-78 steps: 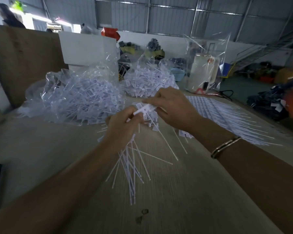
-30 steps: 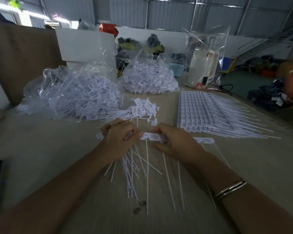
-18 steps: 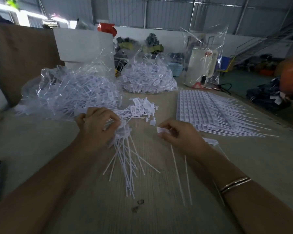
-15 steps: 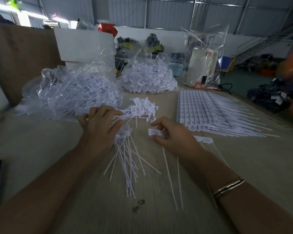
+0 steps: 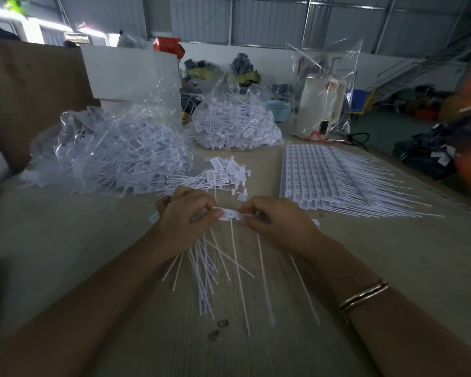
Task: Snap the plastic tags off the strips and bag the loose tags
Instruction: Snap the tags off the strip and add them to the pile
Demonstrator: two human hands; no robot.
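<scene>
My left hand (image 5: 186, 219) grips a bundle of loose white tags (image 5: 206, 270) whose thin tails fan toward me over the table, and its fingertips also pinch the left end of a short white tag strip (image 5: 229, 214). My right hand (image 5: 276, 223) pinches the strip's right end, so the strip bridges both hands just above the table. Long tails hang from it toward me. A small pile of loose tags (image 5: 223, 172) lies just beyond my hands.
Two clear bags of loose tags stand behind: a large bag (image 5: 106, 153) at left and a smaller bag (image 5: 237, 126) at centre. A stack of uncut tag strips (image 5: 335, 180) lies at right. A white kettle in plastic (image 5: 320, 107) stands at the back.
My hands came apart after one snap, the left carrying its bundle toward the loose pile. They have come back together and both now pinch the strip.
</scene>
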